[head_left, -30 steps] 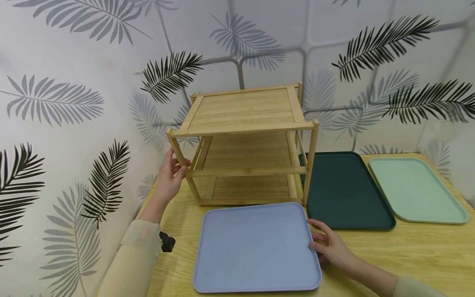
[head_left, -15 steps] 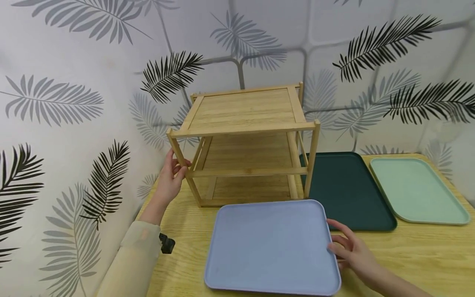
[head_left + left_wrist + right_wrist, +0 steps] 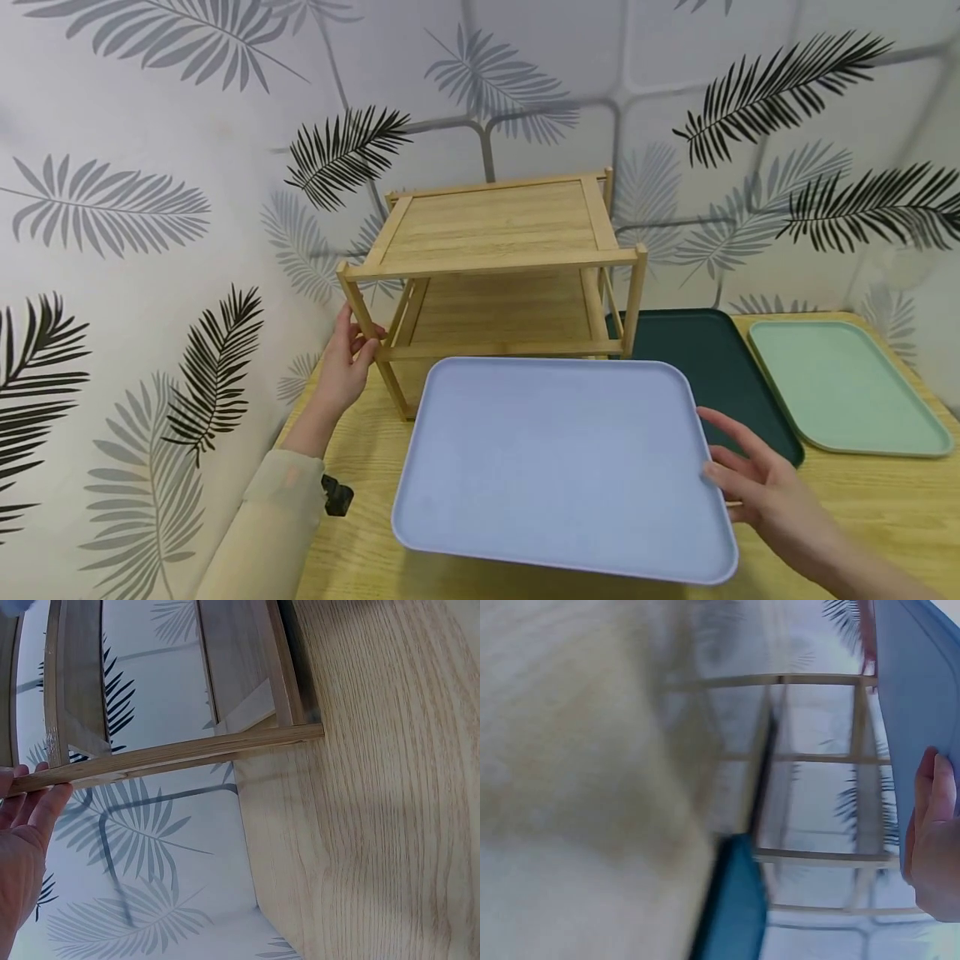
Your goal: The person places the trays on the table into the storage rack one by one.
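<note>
A lavender-blue rectangular tray (image 3: 562,467) is held up off the table in front of the wooden shelf rack (image 3: 495,225), overlapping its lowest shelf in the head view. My right hand (image 3: 765,483) grips the tray by its right short edge, thumb on the upper side and fingers reaching beneath. On the other side, my left hand (image 3: 347,354) holds the rack's front left post at the height of the middle shelf. The left wrist view shows that hand (image 3: 30,825) with its fingers around the post (image 3: 165,756). From the right wrist, the tray (image 3: 919,697) appears edge-on from below.
To the rack's right lie a dark green tray (image 3: 720,375) and a mint green tray (image 3: 843,383) on the wood-grain table (image 3: 862,517). A leaf-patterned wall (image 3: 187,350) closes off the left side and the back.
My right hand has drawn the lavender-blue tray to the right and then lifted it off the table, its far edge rising toward the rack. The left hand stays at the post.
</note>
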Demonstrator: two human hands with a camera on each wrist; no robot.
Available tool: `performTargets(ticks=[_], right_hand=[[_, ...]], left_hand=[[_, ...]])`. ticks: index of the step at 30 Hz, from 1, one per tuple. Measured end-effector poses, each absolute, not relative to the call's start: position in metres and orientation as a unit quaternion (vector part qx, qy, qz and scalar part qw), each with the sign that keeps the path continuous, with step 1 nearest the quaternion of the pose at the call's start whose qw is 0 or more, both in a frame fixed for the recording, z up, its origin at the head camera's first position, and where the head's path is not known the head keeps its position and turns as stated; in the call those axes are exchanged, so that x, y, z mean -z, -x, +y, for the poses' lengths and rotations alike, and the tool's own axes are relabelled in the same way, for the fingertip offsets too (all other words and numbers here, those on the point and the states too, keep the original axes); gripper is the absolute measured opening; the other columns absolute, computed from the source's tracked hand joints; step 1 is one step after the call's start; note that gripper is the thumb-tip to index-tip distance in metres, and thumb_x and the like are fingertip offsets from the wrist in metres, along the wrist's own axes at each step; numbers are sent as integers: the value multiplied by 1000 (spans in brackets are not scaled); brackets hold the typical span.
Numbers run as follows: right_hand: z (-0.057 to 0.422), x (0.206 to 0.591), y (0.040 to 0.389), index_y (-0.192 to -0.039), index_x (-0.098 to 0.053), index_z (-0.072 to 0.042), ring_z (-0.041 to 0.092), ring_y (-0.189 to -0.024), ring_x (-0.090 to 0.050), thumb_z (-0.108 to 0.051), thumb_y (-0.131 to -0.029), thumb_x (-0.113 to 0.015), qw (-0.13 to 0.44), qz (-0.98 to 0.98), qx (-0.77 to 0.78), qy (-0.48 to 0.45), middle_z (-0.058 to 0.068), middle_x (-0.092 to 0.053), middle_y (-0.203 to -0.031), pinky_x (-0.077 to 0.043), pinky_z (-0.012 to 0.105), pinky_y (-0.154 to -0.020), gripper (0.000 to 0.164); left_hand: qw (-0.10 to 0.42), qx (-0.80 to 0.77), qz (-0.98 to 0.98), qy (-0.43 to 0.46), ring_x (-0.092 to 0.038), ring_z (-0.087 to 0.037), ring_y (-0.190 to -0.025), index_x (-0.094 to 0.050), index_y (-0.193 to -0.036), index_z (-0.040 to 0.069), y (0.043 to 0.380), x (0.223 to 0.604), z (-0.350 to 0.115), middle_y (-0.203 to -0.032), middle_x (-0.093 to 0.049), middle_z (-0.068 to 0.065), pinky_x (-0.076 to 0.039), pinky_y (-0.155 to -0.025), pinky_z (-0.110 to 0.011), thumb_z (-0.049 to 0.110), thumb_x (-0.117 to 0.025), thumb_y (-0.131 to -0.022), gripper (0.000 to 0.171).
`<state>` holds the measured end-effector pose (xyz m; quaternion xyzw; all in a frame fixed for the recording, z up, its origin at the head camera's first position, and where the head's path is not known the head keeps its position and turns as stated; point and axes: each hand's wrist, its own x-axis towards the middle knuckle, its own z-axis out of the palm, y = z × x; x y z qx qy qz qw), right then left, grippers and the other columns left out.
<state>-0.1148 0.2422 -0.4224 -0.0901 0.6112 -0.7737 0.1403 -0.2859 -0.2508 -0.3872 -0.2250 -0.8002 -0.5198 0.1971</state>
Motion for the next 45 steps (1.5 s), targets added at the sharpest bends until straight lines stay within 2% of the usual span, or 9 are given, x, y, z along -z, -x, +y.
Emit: performTargets(ticks=[14,20,24,28,30,32,35,40,45], right_hand=[[237,345,135,-150,-26,-26,24,-102,-65,4,-102,-38,143,570,789,178,3,-57,-130,-55,46,-75,57],[236,314,151,-150,-26,-23,22,-103,-64,3,-102,-40,128,574,789,178,4,-56,-130,-55,42,-76,56],[239,295,165,-149,-31,-22,22,-96,-66,4,-102,-42,109,570,792,188,7,-57,-126,-56,40,-73,55],[241,277,181,-151,-29,-21,23,-96,-66,2,-101,-43,98,579,785,199,7,-57,-127,-56,39,-74,57],[241,268,189,-152,-25,-21,22,-97,-66,0,-102,-44,90,600,772,190,6,-57,-127,-55,38,-75,58],[241,262,196,-153,-23,-20,22,-96,-66,-1,-102,-45,85,609,767,183,6,-58,-125,-55,37,-75,59],[240,254,205,-152,-22,-18,22,-93,-66,-2,-101,-46,78,612,767,178,7,-59,-121,-55,35,-74,58],[237,245,217,-154,-20,-18,20,-89,-67,-4,-100,-50,72,635,755,149,4,-58,-119,-55,33,-73,63],[234,238,231,-156,-15,-19,18,-90,-67,-7,-99,-54,73,651,745,126,4,-54,-123,-55,32,-73,70]], left_hand=[[192,507,-814,210,-58,-46,-103,-18,-149,-3,287,383,-251,-110,-55,-36,-45,-85,-18,-15,-50,-93,66],[180,498,-823,207,-54,-12,-86,-17,-150,-1,292,388,-258,-104,-54,-28,-42,-75,-20,-14,-53,-90,72],[185,506,-815,212,-50,-3,-83,-17,-151,0,295,389,-260,-102,-53,-26,-42,-74,-21,-10,-50,-93,68],[179,526,-809,192,-52,-11,-89,-18,-152,0,292,384,-258,-108,-52,-30,-41,-80,-25,-6,-43,-98,59],[177,507,-823,185,-53,-24,-106,-16,-152,-2,291,383,-258,-124,-47,-32,-41,-91,-35,-2,-47,-96,64],[175,481,-842,174,-45,-35,-122,-12,-153,-2,289,382,-258,-138,-39,-32,-35,-102,-46,0,-49,-95,69],[180,439,-864,169,-38,-49,-127,-7,-152,-5,286,384,-257,-140,-38,-33,-29,-102,-60,-3,-54,-91,77],[187,464,-846,185,-54,-47,-111,-11,-152,-3,285,386,-254,-115,-52,-34,-45,-90,-54,-13,-48,-94,70],[175,500,-828,186,-54,-45,-115,-13,-154,3,284,386,-252,-115,-52,-31,-50,-87,-37,-11,-47,-96,68]])
